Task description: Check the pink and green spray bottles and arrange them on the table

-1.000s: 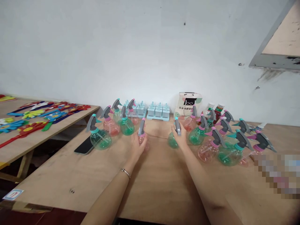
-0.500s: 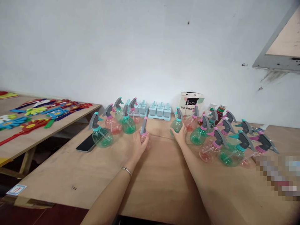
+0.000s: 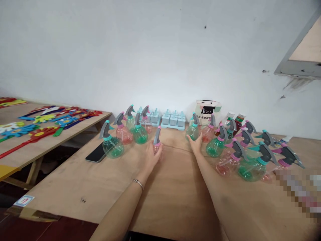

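Observation:
My left hand (image 3: 153, 155) is wrapped around a pink spray bottle (image 3: 156, 144) with a grey trigger head, upright near the middle of the table. Further back, my right hand (image 3: 197, 144) curls around the lower body of a green spray bottle (image 3: 192, 131). Its far fingers are partly hidden by the bottle. Several pink and green bottles stand to the left, among them a green spray bottle (image 3: 114, 147) at the front. A larger cluster lies to the right, with another green spray bottle (image 3: 252, 169) near its front.
A black phone (image 3: 95, 154) lies by the left bottles. Pale blue ice-pop moulds (image 3: 173, 120), a printed bag (image 3: 207, 112) and red-and-green labelled bottles (image 3: 238, 122) stand along the wall. Colourful hand-shaped clappers (image 3: 42, 134) cover another table at left.
The whole view has shifted slightly, so everything appears a little further right. Both hands keep their hold on the same bottles, with no clear movement over the table.

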Tool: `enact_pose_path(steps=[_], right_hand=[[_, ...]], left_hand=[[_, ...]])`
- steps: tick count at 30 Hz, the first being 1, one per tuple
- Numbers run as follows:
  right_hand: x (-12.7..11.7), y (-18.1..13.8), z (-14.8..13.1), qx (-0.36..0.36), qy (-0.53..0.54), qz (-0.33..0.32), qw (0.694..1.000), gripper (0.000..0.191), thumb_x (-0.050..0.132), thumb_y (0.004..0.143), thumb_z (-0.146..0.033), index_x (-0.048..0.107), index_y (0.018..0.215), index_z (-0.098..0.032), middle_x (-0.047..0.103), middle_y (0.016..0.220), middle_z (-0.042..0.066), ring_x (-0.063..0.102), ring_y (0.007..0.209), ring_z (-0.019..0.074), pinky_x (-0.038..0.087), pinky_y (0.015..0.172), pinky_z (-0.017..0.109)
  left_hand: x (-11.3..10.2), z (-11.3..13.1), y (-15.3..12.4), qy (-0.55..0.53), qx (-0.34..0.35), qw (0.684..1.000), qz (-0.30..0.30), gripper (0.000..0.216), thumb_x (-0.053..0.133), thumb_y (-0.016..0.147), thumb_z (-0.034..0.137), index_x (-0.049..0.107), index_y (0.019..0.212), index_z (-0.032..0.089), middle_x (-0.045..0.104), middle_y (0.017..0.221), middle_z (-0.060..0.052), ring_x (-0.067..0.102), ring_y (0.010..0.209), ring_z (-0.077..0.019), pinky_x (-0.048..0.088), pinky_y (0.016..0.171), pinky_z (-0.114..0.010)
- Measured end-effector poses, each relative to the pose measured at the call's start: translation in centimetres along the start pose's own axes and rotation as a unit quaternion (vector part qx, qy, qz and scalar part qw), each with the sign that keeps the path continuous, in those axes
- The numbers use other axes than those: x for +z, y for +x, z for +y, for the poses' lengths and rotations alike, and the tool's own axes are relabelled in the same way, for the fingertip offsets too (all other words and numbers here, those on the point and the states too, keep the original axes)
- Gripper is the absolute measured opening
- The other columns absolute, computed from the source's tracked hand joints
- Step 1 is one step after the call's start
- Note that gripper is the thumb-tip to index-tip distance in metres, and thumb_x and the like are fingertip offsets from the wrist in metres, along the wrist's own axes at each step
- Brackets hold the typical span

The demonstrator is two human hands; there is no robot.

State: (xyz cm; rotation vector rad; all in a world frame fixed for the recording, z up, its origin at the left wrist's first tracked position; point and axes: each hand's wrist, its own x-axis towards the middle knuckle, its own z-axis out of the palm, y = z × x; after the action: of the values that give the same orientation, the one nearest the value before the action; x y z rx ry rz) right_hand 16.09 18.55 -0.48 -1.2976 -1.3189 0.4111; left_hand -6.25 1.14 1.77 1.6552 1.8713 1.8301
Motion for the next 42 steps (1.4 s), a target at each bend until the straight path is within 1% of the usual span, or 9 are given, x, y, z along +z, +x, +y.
enact_pose_path(steps=[4,7,11,19,22,25,27,34,42], right_hand=[[-1.4,-3.6,-0.9,-0.081,0.047,0.018,0.995,0.073,0.056,0.079,-0.062,0.042,0.131,-0.012,0.053,0.129,0.022,0.053,0.121,0.0311,0.039,0.108,0.05],[-1.9,-6.6,-2.9,-0.132,0.096,-0.086,0.983,0.063,0.056,0.081,-0.058,0.046,0.128,-0.017,0.055,0.126,0.017,0.056,0.114,0.0292,0.041,0.105,0.051],[-2.1,-8.6,-7.2,-0.191,0.168,-0.268,0.929,0.082,0.072,0.072,-0.054,0.041,0.141,-0.021,0.049,0.141,0.016,0.05,0.131,0.0309,0.04,0.111,0.05],[-4.0,-8.6,-11.8,-0.112,0.249,-0.386,0.881,0.041,0.065,0.078,-0.035,0.062,0.118,-0.027,0.067,0.121,0.007,0.063,0.116,0.0248,0.048,0.103,0.042],[-4.7,-7.8,-12.3,-0.024,0.28,-0.376,0.883,0.036,0.065,0.07,-0.032,0.068,0.106,-0.027,0.073,0.11,0.005,0.066,0.11,0.0263,0.05,0.096,0.042],[-5.5,-7.0,-13.2,0.096,0.315,-0.379,0.865,0.044,0.061,0.065,-0.03,0.069,0.107,-0.026,0.076,0.103,0.005,0.068,0.106,0.0279,0.053,0.079,0.036],[-6.1,-6.7,-14.0,0.153,0.329,-0.4,0.842,0.05,0.059,0.06,-0.028,0.07,0.108,-0.024,0.077,0.102,0.006,0.07,0.101,0.0279,0.051,0.066,0.03],[-7.3,-6.7,-15.6,0.211,0.358,-0.445,0.793,0.048,0.058,0.052,-0.026,0.072,0.098,-0.021,0.078,0.1,0.007,0.072,0.092,0.0248,0.041,0.05,0.021],[-7.8,-6.5,-15.8,0.183,0.379,-0.448,0.789,0.031,0.059,0.052,-0.026,0.069,0.081,-0.021,0.076,0.089,0.007,0.069,0.08,0.0228,0.035,0.046,0.021]], left_hand=[[0.4,0.3,-0.3,-0.025,-0.026,0.999,-0.023,0.027,0.061,0.085,0.04,0.057,0.104,0.021,0.066,0.097,-0.008,0.064,0.093,-0.0234,0.05,0.085,-0.038],[1.3,0.8,-1.3,-0.041,-0.004,0.998,-0.049,0.03,0.056,0.087,0.034,0.055,0.113,0.02,0.066,0.105,-0.011,0.063,0.101,-0.0248,0.05,0.09,-0.04],[2.8,2.5,-3.7,-0.024,0.051,0.991,-0.118,0.041,0.054,0.087,0.028,0.051,0.126,0.018,0.063,0.117,-0.014,0.06,0.111,-0.0261,0.048,0.095,-0.042],[3.2,4.0,-6.0,0.134,0.1,0.97,-0.176,0.065,0.069,0.079,0.049,0.051,0.135,0.021,0.06,0.121,-0.014,0.056,0.111,-0.0311,0.043,0.095,-0.048],[1.6,1.7,-3.2,0.081,0.106,0.989,-0.067,0.06,0.064,0.084,0.047,0.048,0.136,0.022,0.056,0.129,-0.013,0.052,0.122,-0.0298,0.038,0.105,-0.049],[-0.7,-1.6,1.2,0.044,0.021,0.984,0.17,0.052,0.057,0.091,0.041,0.042,0.135,0.018,0.049,0.135,-0.016,0.046,0.13,-0.028,0.034,0.113,-0.049],[-2.0,-3.7,4.1,0.035,-0.043,0.974,0.221,0.057,0.063,0.087,0.038,0.039,0.134,0.017,0.046,0.137,-0.018,0.044,0.132,-0.0287,0.035,0.114,-0.049],[-2.2,-6.9,8.3,0.075,-0.167,0.98,0.08,0.088,0.08,0.07,0.032,0.032,0.14,0.01,0.043,0.146,-0.025,0.041,0.14,-0.0341,0.032,0.117,-0.051],[-0.9,-2.8,0.9,0.115,-0.133,0.984,-0.011,0.081,0.076,0.073,0.051,0.04,0.139,0.019,0.051,0.138,-0.018,0.044,0.137,-0.0359,0.033,0.113,-0.056]])
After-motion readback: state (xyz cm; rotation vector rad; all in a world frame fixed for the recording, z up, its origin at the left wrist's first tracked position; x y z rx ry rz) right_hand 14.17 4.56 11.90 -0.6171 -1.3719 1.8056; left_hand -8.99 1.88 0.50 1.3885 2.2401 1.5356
